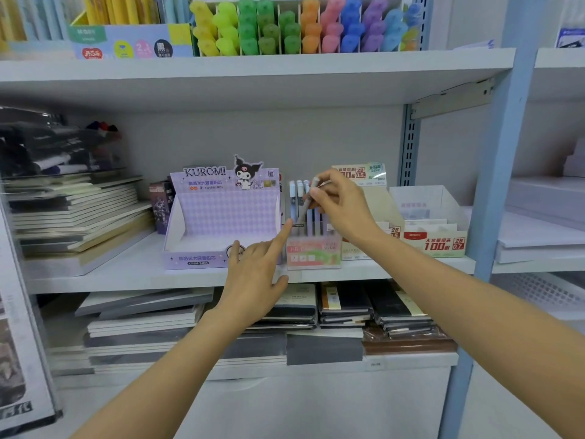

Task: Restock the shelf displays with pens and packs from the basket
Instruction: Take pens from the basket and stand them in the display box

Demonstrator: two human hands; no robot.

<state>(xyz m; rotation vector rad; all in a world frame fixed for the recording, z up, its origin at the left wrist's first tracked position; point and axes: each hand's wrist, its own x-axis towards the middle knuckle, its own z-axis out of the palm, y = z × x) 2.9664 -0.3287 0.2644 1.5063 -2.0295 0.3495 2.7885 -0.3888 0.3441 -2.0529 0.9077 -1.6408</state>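
Note:
A small clear display box (313, 253) with a pink and green label stands on the middle shelf and holds several upright pens (299, 198). My right hand (343, 204) pinches one grey pen (306, 206) near its top, tilted, its lower end inside the box. My left hand (253, 277) reaches in from below; its straight index finger touches the box's upper left edge. To the left stands a purple Kuromi display box (221, 217) with nothing in its tray. No basket is in view.
Beige pencil-lead display boxes (433, 229) stand right of the pen box. Notebook stacks (72, 213) fill the shelf's left side and the shelf below (345, 308). Coloured highlighters (300, 26) line the top shelf. A blue upright post (500, 172) bounds the bay on the right.

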